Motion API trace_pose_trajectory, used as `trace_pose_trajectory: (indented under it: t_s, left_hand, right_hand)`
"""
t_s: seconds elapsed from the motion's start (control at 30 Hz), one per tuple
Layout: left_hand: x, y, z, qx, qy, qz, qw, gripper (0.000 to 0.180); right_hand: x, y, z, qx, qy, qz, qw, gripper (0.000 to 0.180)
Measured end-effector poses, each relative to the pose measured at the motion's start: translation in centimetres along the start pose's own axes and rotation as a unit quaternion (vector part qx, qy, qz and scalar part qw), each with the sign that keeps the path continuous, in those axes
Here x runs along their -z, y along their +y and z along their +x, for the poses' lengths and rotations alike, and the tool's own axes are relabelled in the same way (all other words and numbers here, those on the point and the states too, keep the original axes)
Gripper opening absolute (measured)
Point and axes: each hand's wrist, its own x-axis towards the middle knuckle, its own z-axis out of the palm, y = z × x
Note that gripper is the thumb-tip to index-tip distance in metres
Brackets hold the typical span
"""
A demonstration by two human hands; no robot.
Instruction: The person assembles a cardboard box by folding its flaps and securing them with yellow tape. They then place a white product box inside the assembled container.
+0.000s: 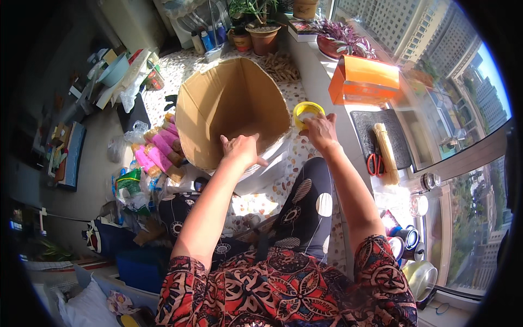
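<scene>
A big brown cardboard box [199,98], its open top toward me, stands on the floor between my knees. Over its near rim is my left hand [241,149], thumb out to one side and fingers spread, with nothing visible in it. Whether the palm touches the cardboard I cannot tell. To the right of the box, my right hand [322,132] grips the edge of a small round yellow tub [299,113]. Something pale shows inside the tub, too small to make out.
Pink-wrapped bundles [159,155] and plastic bags [129,188] lie left of the box. On the right-hand ledge are an orange carton [364,80], red scissors [375,164], a bundle of pale sticks [386,152] and several jars. Potted plants [265,39] stand at the back.
</scene>
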Motion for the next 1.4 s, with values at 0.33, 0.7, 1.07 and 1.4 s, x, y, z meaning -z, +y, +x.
trace_pose_trajectory:
  t_s: [0.33,0.7,1.07,1.4]
  left_hand:
    - [-2.9,7.7,4.0,-0.100,0.163,-0.064,0.979,0.033]
    - [-5.6,5.9,4.7,-0.175,0.262,-0.042,0.948,0.012]
    - [-5.8,4.8,3.7,-0.164,0.218,-0.053,0.960,0.011]
    - [-4.9,4.3,2.2,-0.144,0.179,-0.071,0.971,0.006]
  right_hand:
    - [-0.5,0.4,-0.3,-0.016,0.065,-0.015,0.998,0.029]
    - [-0.3,-1.7,-8.3,-0.101,0.107,-0.016,0.989,0.028]
    - [0.1,-0.5,-4.2,-0.071,0.104,-0.017,0.992,0.027]
    - [-0.5,-1.7,0.1,-0.027,0.057,0.014,0.998,0.021]
